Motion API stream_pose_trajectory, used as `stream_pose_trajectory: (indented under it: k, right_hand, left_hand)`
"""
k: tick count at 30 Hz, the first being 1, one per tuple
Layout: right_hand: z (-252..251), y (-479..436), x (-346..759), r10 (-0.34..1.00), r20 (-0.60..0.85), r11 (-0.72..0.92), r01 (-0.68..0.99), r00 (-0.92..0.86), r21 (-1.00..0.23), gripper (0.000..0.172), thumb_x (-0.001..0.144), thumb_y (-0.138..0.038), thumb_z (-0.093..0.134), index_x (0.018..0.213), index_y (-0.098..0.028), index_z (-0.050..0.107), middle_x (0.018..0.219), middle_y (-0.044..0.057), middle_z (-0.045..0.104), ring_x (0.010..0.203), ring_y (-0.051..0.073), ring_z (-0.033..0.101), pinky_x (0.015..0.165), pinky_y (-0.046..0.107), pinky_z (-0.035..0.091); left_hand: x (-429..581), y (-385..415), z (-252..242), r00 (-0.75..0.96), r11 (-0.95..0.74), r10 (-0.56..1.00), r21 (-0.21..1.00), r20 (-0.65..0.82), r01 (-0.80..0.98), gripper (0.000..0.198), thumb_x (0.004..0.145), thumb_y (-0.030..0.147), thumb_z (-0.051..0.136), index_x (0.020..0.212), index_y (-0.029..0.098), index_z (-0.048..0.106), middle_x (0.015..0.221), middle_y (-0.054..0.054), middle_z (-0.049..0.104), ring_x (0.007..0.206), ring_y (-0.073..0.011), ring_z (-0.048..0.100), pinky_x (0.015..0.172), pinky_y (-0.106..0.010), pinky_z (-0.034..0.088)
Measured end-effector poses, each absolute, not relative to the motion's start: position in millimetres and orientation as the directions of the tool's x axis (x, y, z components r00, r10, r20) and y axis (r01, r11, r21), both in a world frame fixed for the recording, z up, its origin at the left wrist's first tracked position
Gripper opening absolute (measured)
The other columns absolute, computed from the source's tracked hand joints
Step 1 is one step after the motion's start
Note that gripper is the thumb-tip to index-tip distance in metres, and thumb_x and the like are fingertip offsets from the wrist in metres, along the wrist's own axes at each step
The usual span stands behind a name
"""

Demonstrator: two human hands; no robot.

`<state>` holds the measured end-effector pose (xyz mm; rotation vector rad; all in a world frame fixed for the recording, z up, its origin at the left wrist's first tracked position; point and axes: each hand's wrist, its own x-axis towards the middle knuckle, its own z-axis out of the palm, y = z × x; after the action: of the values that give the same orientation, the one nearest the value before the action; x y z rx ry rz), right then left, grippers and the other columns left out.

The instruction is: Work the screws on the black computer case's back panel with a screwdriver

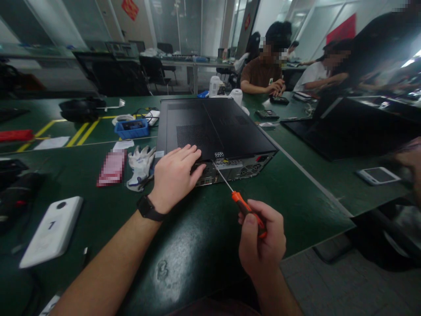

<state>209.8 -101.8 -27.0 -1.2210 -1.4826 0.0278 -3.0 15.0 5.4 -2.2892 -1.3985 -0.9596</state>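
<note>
A black desktop computer case point(226, 127) lies on its side on the dark green table point(184, 245), its rear panel facing me. My left hand point(176, 175) rests flat on the near left corner of the case, fingers stretched out, a black watch on the wrist. My right hand point(261, 239) is closed round the orange handle of a screwdriver point(235, 195). The thin metal shaft points up and left, its tip at the top edge of the rear panel.
White work gloves point(140, 164) and a pink packet point(112, 167) lie left of the case, a blue tray point(132, 128) behind them. A white device marked 1 point(52, 230) lies near left. A phone point(378, 175) sits at right. Other people sit at the far tables.
</note>
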Motion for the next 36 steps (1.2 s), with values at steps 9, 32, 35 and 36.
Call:
stream_pose_trajectory:
  k: [9, 32, 35, 36]
  right_hand:
    - [-23.2, -100.4, 209.9, 0.660, 0.735, 0.493, 0.647, 0.157, -0.581, 0.027, 0.096, -0.022, 0.062, 0.123, -0.021, 0.065, 0.100, 0.006, 0.075, 0.080, 0.018, 0.077, 0.069, 0.031, 0.065]
    - [-25.5, -102.1, 208.1, 0.714, 0.652, 0.389, 0.629, 0.255, -0.673, 0.021, 0.103, -0.025, 0.058, 0.120, -0.021, 0.069, 0.079, -0.002, 0.075, 0.057, 0.012, 0.072, 0.056, 0.022, 0.059]
    - [-24.3, -101.8, 208.2, 0.688, 0.684, 0.402, 0.656, 0.244, -0.639, 0.026, 0.097, -0.026, 0.063, 0.123, -0.021, 0.067, 0.092, 0.003, 0.077, 0.069, 0.016, 0.076, 0.063, 0.027, 0.063]
    - [-23.6, -101.6, 208.4, 0.667, 0.708, 0.414, 0.675, 0.232, -0.610, 0.029, 0.095, -0.026, 0.065, 0.123, -0.021, 0.066, 0.097, 0.004, 0.077, 0.075, 0.017, 0.077, 0.067, 0.029, 0.064]
  left_hand:
    - [-2.8, 15.0, 5.9, 0.307, -0.490, 0.673, 0.095, 0.673, 0.867, 0.031, 0.100, 0.031, 0.066, 0.125, 0.015, 0.073, 0.136, -0.015, 0.075, 0.130, -0.0308, 0.070, 0.113, -0.050, 0.055]
    - [-3.1, 14.5, 6.3, 0.309, -0.487, 0.669, 0.084, 0.676, 0.870, 0.031, 0.100, 0.031, 0.066, 0.125, 0.015, 0.073, 0.136, -0.014, 0.075, 0.130, -0.0307, 0.070, 0.113, -0.049, 0.056]
    - [-3.3, 14.5, 6.0, 0.307, -0.485, 0.673, 0.089, 0.673, 0.870, 0.031, 0.101, 0.032, 0.065, 0.126, 0.016, 0.073, 0.136, -0.014, 0.075, 0.130, -0.0306, 0.070, 0.113, -0.050, 0.055]
    - [-3.3, 14.5, 6.0, 0.307, -0.485, 0.675, 0.089, 0.671, 0.870, 0.031, 0.101, 0.032, 0.065, 0.126, 0.016, 0.073, 0.136, -0.014, 0.075, 0.131, -0.0306, 0.070, 0.113, -0.050, 0.055]
